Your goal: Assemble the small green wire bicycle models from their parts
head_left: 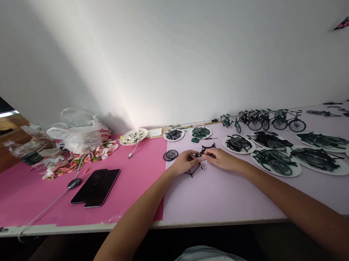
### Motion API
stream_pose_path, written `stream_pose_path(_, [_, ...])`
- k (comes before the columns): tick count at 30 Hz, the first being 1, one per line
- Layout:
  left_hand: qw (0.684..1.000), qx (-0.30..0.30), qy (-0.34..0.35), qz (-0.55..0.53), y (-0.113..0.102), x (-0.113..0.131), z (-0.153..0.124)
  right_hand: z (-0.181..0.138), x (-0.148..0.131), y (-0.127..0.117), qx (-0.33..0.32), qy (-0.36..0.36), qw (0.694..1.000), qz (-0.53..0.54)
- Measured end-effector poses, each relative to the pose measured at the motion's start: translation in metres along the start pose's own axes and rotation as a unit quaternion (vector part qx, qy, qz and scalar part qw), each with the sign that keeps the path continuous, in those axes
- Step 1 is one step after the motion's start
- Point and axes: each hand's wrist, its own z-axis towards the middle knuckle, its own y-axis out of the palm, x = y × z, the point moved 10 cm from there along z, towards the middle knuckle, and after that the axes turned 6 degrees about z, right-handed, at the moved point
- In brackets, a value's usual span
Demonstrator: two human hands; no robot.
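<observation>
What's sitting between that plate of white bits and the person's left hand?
In the head view, two small black wheels lie between the plate and the left hand.

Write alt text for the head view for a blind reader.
A person's bare left hand and right hand work close together at small black model-bicycle parts on a pale lilac tabletop. To the right, oval white plates hold more dark parts, with miniature assembled bicycles standing behind; to the left, flat black devices lie on a bright pink surface.

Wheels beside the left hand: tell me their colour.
The wheels are black, as the head view shows.
</observation>
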Motion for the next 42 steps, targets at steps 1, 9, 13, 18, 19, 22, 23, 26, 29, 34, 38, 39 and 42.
stream_pose_path(1, [1.0,0.001,-0.001,0.002,0.0,0.0,0.0,0.0,0.0,0.0,0.0,0.001,1.0,0.0])
stream_pose_path(9, [1.0,-0.002,0.0,0.002,0.001,0.001,0.0,-0.001,-0.001,-0.001,0.003,0.004,1.0,0.004])
stream_pose_path(13, [1.0,-0.001,-0.001,-0.002,0.001,0.003,-0.001,-0.001,-0.001,0.0,0.002,0.005,1.0,0.001])
stream_pose_path(18, [1.0,-0.001,0.0,0.006,0.001,0.002,0.0,-0.001,-0.003,-0.001,0.005,0.005,1.0,0.009])
stream_pose_path(19, [1.0,-0.002,0.0,0.008,0.001,0.001,0.0,-0.001,-0.003,-0.001,0.004,0.005,1.0,0.008])
stream_pose_path(22, [1.0,-0.004,0.007,0.015,0.001,0.001,0.001,-0.001,-0.003,-0.001,0.007,0.001,1.0,0.003])
stream_pose_path(23, [1.0,-0.006,0.01,0.015,0.001,0.001,0.001,-0.001,-0.003,-0.001,0.008,0.0,1.0,0.002])
stream_pose_path(26, [1.0,-0.007,0.013,0.017,0.001,0.001,0.001,0.0,-0.001,-0.001,0.011,-0.006,1.0,0.002])
stream_pose_path(29, [1.0,-0.002,0.009,0.022,0.001,0.002,0.001,0.0,0.0,0.0,0.009,-0.008,1.0,0.005])
stream_pose_path(34, [1.0,-0.004,0.013,0.021,0.001,0.003,0.0,-0.002,-0.005,-0.001,0.004,0.0,1.0,-0.001])
stream_pose_path(38, [0.999,-0.004,0.019,0.032,0.001,0.002,0.0,-0.003,-0.008,0.0,-0.004,0.006,1.0,-0.005])
stream_pose_path(39, [0.999,-0.002,0.021,0.038,0.001,0.002,0.0,-0.003,-0.008,0.0,-0.005,0.006,1.0,-0.005])
stream_pose_path(42, [0.998,-0.001,0.028,0.054,0.001,0.002,0.001,-0.003,-0.01,0.001,-0.005,-0.004,1.0,-0.003])
